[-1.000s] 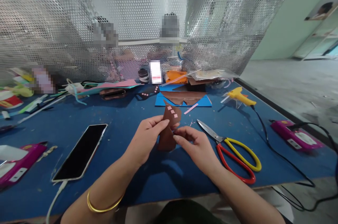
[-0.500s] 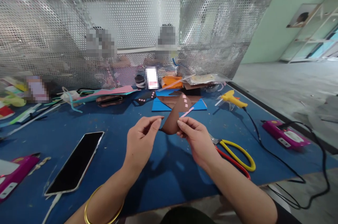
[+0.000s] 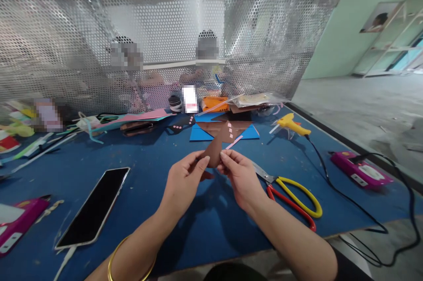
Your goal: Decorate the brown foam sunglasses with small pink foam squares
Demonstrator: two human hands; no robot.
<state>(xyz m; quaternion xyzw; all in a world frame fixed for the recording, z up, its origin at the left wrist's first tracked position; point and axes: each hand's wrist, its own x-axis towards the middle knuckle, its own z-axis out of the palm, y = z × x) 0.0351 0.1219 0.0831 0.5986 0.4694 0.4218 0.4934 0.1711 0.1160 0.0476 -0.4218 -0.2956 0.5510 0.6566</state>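
Between my two hands is a curved piece of brown paper (image 3: 216,146) with several small pink squares along its upper end. My left hand (image 3: 187,179) pinches its lower left side with thumb and fingers. At its lower right edge, my right hand (image 3: 239,173) also pinches it. The piece is held above the blue table (image 3: 148,210). Behind it lie blue and brown sheets (image 3: 247,134) and a thin pink strip (image 3: 235,142). Scissors (image 3: 291,195) with yellow and red handles rest beside my right hand.
A yellow glue gun (image 3: 292,124) stands at the right, its cord running to a purple power strip (image 3: 360,170). A black phone (image 3: 95,206) on a white cable lies at the left. A similar dark piece (image 3: 181,124) with pink squares lies at the back. Perforated metal screens (image 3: 178,20) rise behind.
My left hand has moved right, closer to my right hand, and its thumb now presses on the front of the brown paper. The paper's lower part has been turned slightly.
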